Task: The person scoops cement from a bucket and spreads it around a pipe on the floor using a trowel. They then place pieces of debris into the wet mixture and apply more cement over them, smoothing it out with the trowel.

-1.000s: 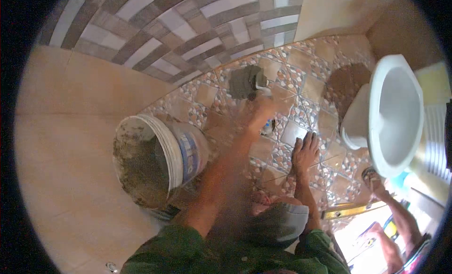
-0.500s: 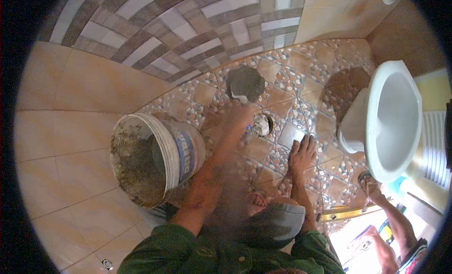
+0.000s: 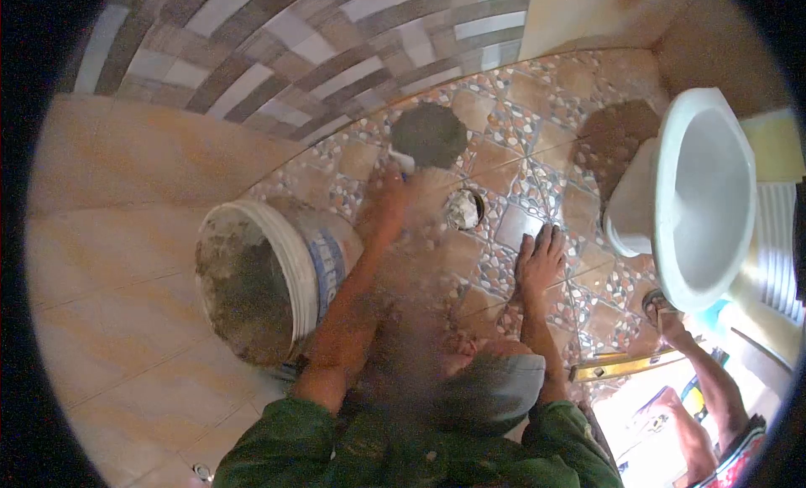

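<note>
My left hand (image 3: 388, 196) is closed around a small tool with a pale blade and a bit of blue, perhaps a putty knife (image 3: 403, 161). Its blade is at the lower left edge of a grey patch of wet mortar (image 3: 429, 135) on the patterned tile floor (image 3: 491, 165). Flat on the floor, with fingers spread, rests my right hand (image 3: 541, 260). Its fingertips touch a pale square tile (image 3: 518, 226). Between my hands is a round drain hole (image 3: 480, 208) stuffed with crumpled white material (image 3: 463, 211). A blurred patch hides some floor near my left forearm.
A mortar-smeared bucket (image 3: 302, 270) lies tilted beside my left arm. To the right stands a white toilet bowl (image 3: 707, 203). Below it another person's hand (image 3: 669, 322) is near a yellow spirit level (image 3: 625, 367). A mosaic-striped wall (image 3: 336, 52) borders the floor.
My left hand has moved left with the tool, from the mortar's lower edge to its lower left. My right hand stays on the pale tile. The view has shifted slightly.
</note>
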Available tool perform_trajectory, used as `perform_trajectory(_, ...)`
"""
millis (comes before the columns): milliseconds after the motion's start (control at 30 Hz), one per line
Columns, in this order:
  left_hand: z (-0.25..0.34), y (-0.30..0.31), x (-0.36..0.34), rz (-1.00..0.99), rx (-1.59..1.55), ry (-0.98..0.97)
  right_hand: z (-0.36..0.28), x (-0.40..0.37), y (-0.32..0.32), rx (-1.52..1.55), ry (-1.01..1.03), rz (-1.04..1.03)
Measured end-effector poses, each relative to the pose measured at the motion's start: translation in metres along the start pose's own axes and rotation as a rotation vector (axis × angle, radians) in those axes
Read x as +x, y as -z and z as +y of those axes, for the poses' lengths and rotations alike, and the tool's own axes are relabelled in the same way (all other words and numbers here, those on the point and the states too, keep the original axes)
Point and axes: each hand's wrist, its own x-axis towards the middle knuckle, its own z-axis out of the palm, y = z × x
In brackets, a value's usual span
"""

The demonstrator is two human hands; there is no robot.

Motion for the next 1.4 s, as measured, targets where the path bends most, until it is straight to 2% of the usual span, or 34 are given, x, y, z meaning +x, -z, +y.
perform_trajectory(67,0.005,0.008,-0.018,-0.027,0.158,-0.011,-0.008,-0.001,0.009,0.028,0.004,-0.046)
perform_trajectory(133,0.012,0.017,-0.041,0.096,0.139,-0.146,-0.028,0.002,0.051,0.032,-0.009,-0.09)
perform_trajectory(200,0.015,0.037,-0.084,0.071,-0.126,-0.117,-0.03,-0.003,0.051,0.002,0.038,0.011)
perform_trajectory(267,0.035,0.093,-0.139,-0.145,-0.561,0.133,-0.026,-0.006,0.042,-0.014,0.115,0.09)
perform_trajectory(300,0.018,0.11,-0.161,-0.158,-0.57,0.103,-0.015,-0.003,0.028,-0.008,0.161,0.121)
perform_trajectory(333,0.011,0.146,-0.184,-0.188,-0.629,0.116,0.003,-0.002,0.007,-0.002,0.208,0.142)
perform_trajectory(367,0.004,0.183,-0.208,-0.217,-0.688,0.131,0.026,0.001,-0.011,-0.16,0.354,0.148)
perform_trajectory(400,0.012,0.235,-0.233,-0.258,-0.804,0.18,0.034,0.008,-0.012,-0.164,0.372,0.118)
perform_trajectory(433,-0.012,0.263,-0.25,-0.154,-0.962,0.253,0.036,0.016,0.0,-0.127,0.361,0.059)
perform_trajectory(467,-0.035,0.291,-0.268,-0.03,-1.116,0.324,0.036,0.029,0.02,0.038,0.253,-0.029)
perform_trajectory(533,-0.045,0.366,-0.281,-0.019,-0.721,0.335,0.022,0.061,0.077,0.445,0.005,-0.181)
perform_trajectory(600,-0.08,0.407,-0.269,-0.198,-0.188,0.38,-0.051,0.064,0.159,0.822,-0.078,-0.237)
perform_trajectory(667,-0.151,0.389,-0.253,-0.096,0.276,-0.174,-0.148,0.03,0.231,1.015,-0.065,-0.28)
perform_trajectory(733,-0.155,0.376,-0.225,-0.296,0.535,-0.135,-0.22,0.0,0.239,1.042,0.098,-0.453)
perform_trajectory(800,-0.233,0.334,-0.17,-0.177,0.745,-0.535,-0.273,-0.046,0.202,0.923,0.38,-0.525)
perform_trajectory(867,-0.243,0.304,-0.126,-0.034,0.79,-0.541,-0.309,-0.097,0.148,0.778,0.642,-0.42)
perform_trajectory(900,-0.252,0.283,-0.109,0.05,0.726,-0.605,-0.324,-0.118,0.136,0.756,0.672,-0.381)
perform_trajectory(933,-0.263,0.262,-0.091,0.136,0.662,-0.668,-0.339,-0.13,0.14,0.794,0.576,-0.422)
perform_trajectory(967,-0.27,0.245,-0.079,0.213,0.597,-0.722,-0.343,-0.133,0.131,0.808,0.6,-0.44)
perform_trajectory(1033,-0.248,0.199,-0.076,0.041,0.667,-0.552,-0.343,-0.135,0.117,0.834,0.626,-0.481)
perform_trajectory(1100,-0.218,0.18,-0.095,-0.078,0.692,-0.549,-0.347,-0.132,0.117,0.885,0.626,-0.53)
perform_trajectory(1200,-0.164,0.214,-0.139,-0.31,0.761,-0.543,-0.347,-0.133,0.127,0.914,0.698,-0.552)
perform_trajectory(1333,-0.206,0.244,-0.145,-0.347,0.777,-0.607,-0.343,-0.123,0.111,0.818,0.837,-0.436)
perform_trajectory(1400,-0.208,0.288,-0.154,-0.341,0.81,-0.615,-0.341,-0.125,0.112,0.849,0.784,-0.464)
